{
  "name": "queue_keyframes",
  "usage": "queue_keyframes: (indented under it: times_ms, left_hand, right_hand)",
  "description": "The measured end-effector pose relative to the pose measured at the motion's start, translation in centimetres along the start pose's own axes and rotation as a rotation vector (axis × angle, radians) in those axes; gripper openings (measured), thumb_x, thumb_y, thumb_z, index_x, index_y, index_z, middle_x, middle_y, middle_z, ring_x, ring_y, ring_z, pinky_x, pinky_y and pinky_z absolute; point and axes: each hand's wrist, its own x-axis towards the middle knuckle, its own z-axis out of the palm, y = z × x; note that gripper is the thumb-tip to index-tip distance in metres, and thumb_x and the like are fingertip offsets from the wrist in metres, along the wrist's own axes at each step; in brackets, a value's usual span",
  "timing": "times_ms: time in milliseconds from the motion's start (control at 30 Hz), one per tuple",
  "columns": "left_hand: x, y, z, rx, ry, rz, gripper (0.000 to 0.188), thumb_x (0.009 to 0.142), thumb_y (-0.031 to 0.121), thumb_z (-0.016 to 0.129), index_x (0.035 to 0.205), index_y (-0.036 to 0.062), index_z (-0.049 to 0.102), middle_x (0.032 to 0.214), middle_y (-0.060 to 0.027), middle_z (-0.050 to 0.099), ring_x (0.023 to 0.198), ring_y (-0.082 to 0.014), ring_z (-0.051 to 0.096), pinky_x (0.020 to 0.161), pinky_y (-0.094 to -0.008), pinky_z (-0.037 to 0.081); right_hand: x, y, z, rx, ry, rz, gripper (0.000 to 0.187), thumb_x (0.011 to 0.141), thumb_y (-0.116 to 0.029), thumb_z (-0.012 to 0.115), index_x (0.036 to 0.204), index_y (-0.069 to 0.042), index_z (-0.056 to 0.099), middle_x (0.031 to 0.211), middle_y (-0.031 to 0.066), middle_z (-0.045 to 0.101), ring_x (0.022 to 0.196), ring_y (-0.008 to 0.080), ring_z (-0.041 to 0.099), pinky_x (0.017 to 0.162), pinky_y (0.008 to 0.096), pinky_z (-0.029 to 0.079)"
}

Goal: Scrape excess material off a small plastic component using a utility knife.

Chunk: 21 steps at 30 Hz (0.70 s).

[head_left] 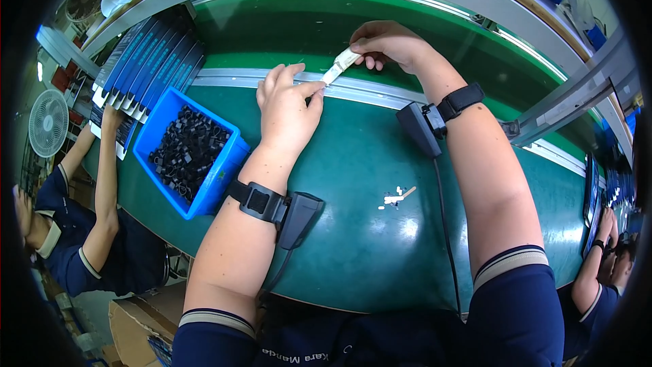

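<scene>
Above the metal rail at the far side of the bench, a slim whitish tube (341, 64) slants between my two hands. My right hand (394, 42) pinches its upper, wider end between thumb and fingers. At the narrow lower tip, the thumb and forefinger of my left hand (288, 112) close on it, while the other fingers of that hand stretch away. Small white pieces and a short tan stick (397, 197) lie on the green bench top (360, 245) between my forearms.
Left of my forearm stands a blue bin (234, 153) full of small black parts (190, 153). Dark blue boxes (149, 61) lean in a row behind it. A green belt (272, 27) runs beyond the rail (367, 92). Co-workers (88, 231) sit at both sides. A cable (445, 231) hangs from my right wrist device.
</scene>
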Motion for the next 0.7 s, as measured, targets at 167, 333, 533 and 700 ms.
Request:
queue_keyframes:
  times_ms: [167, 333, 533, 700]
  left_hand:
    - [-0.2, 0.1, 0.0, 0.024, -0.021, 0.019, 0.015, 0.081, 0.018, 0.064, 0.092, 0.0162, 0.074, 0.123, -0.0107, 0.055, 0.125, -0.0328, 0.038, 0.106, -0.0512, 0.023]
    - [0.1, -0.1, 0.4, -0.08, 0.029, 0.057, 0.014, 0.082, 0.018, 0.063, 0.091, 0.0134, 0.073, 0.12, -0.01, 0.056, 0.123, -0.0326, 0.04, 0.104, -0.0484, 0.027]
    - [0.4, -0.4, 0.3, -0.206, 0.074, 0.049, 0.013, 0.081, 0.017, 0.063, 0.088, 0.0097, 0.071, 0.113, -0.0088, 0.058, 0.117, -0.0307, 0.045, 0.099, -0.0432, 0.034]
    - [0.4, -0.4, -0.1, -0.153, 0.098, 0.051, 0.013, 0.081, 0.014, 0.063, 0.09, 0.0075, 0.07, 0.108, -0.0113, 0.061, 0.109, -0.0294, 0.051, 0.095, -0.0388, 0.04]
  right_hand:
    - [-0.5, 0.1, 0.0, -0.012, 0.02, 0.031, 0.017, 0.085, -0.011, 0.06, 0.098, 0.0, 0.058, 0.075, 0.0062, 0.064, 0.059, 0.007, 0.055, 0.05, 0.0193, 0.041]
    - [-1.7, 0.7, -0.4, 0.055, 0.098, 0.04, 0.018, 0.085, -0.011, 0.06, 0.099, 0.001, 0.058, 0.078, 0.0066, 0.064, 0.058, 0.0077, 0.055, 0.051, 0.0197, 0.042]
    - [-5.8, 0.4, -0.6, 0.199, 0.078, 0.009, 0.016, 0.085, -0.009, 0.06, 0.096, 0.002, 0.06, 0.075, 0.0074, 0.065, 0.056, 0.0083, 0.057, 0.049, 0.0203, 0.044]
    - [-11.8, -1.7, 1.7, 0.043, 0.116, 0.011, 0.017, 0.082, -0.013, 0.065, 0.092, -0.001, 0.059, 0.076, 0.0043, 0.064, 0.056, 0.0072, 0.057, 0.052, 0.0197, 0.044]
